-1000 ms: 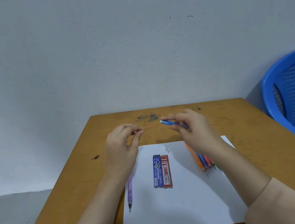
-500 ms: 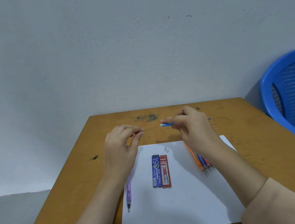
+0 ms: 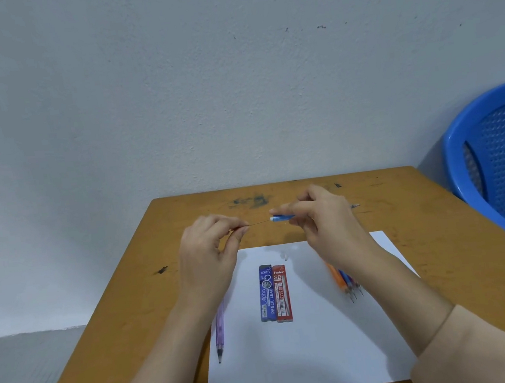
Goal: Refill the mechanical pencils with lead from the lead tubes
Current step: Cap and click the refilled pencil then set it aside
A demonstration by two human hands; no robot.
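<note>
My right hand [image 3: 327, 223] grips a blue mechanical pencil [image 3: 282, 218] held level above the table, its open back end pointing left. My left hand [image 3: 210, 249] pinches a thin lead [image 3: 259, 223] between thumb and forefinger; the lead's tip reaches the pencil's end. On the white paper [image 3: 310, 351] lie a blue lead tube [image 3: 267, 293] and a red lead tube [image 3: 281, 293] side by side. A purple pencil [image 3: 220, 333] lies at the paper's left edge, partly under my left forearm. A bunch of coloured pencils [image 3: 343, 281] lies under my right wrist.
The wooden table [image 3: 131, 299] stands against a grey wall. A blue plastic chair [image 3: 499, 163] stands at the right. A small clear cap [image 3: 284, 255] lies on the paper's far edge.
My right hand has turned the blue pencil level and lifted slightly; the lead now lines up with the pencil's end. The left hand has barely moved.
</note>
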